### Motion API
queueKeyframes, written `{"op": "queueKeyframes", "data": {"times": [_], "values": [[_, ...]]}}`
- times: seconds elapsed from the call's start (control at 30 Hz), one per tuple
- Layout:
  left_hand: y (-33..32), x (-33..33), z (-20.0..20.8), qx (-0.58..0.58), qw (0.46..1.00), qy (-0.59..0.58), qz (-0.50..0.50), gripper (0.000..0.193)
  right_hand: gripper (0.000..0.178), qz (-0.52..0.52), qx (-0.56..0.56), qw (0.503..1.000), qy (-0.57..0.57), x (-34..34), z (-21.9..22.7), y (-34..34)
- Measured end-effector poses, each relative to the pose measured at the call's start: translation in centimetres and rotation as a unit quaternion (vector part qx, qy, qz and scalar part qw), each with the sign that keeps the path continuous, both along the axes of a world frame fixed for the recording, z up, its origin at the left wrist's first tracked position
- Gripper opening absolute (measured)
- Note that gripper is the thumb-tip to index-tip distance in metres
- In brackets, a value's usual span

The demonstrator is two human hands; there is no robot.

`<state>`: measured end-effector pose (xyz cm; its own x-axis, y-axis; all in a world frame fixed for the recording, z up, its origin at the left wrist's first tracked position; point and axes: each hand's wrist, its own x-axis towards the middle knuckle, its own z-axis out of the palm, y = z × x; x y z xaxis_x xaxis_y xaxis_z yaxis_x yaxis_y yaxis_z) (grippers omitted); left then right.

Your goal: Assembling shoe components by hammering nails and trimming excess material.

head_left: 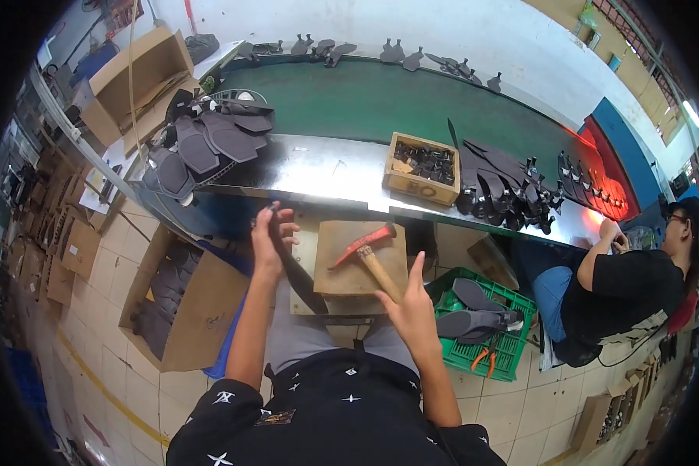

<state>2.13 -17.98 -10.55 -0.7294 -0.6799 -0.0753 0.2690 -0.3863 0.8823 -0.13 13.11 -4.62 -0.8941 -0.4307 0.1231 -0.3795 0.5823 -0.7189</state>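
Hammer is over the brown block, toward its far right corner, maybe for easy reach. My right hand is part spread at the hammer's near end; I can't tell if it grips. My left hand pinches a dark sole by the block's left edge, perhaps to steady it.

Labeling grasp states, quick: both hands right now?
Left hand: holding a dark flat piece.
Right hand: at the hammer handle; grip cannot be told.

dark marking on the wooden box at the table's front edge, red arrow on the floor, small unreadable patch on a black shirt
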Motion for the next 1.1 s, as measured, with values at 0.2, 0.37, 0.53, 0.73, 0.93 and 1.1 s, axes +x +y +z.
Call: {"op": "queueKeyframes", "data": {"times": [0.2,0.37,0.53,0.73,0.93,1.1], "values": [[4.5,3.2,10.8,-0.084,0.996,0.001,0.015,0.058,0.082,-0.053,-0.149,0.986,-0.046,1.1,-0.1,4.2],[9.9,-0.3,10.4,-0.095,0.989,-0.047,-0.105,0.054,0.045,-0.018,-0.245,0.969,0.033,1.2,-2.5,7.8],[9.1,-3.4,6.7,-0.095,0.979,-0.08,-0.163,0.056,0.017,-0.103,-0.335,0.907,-0.232,1.2,-1.8,6.9],[6.5,-0.4,10.3,-0.025,0.968,-0.061,-0.242,0.06,0.035,-0.067,-0.409,0.898,-0.146,-2.4,-6.4,4.7],[6.1,2.4,13.1,-0.066,0.981,-0.059,-0.176,0.063,0.031,-0.043,-0.271,0.952,-0.139,-1.5,-5.7,1.7],[8.3,2.3,13.0,-0.069,0.982,-0.047,-0.172,0.059,0.012,-0.122,-0.305,0.941,-0.077,-0.3,-5.0,-1.1]]}}
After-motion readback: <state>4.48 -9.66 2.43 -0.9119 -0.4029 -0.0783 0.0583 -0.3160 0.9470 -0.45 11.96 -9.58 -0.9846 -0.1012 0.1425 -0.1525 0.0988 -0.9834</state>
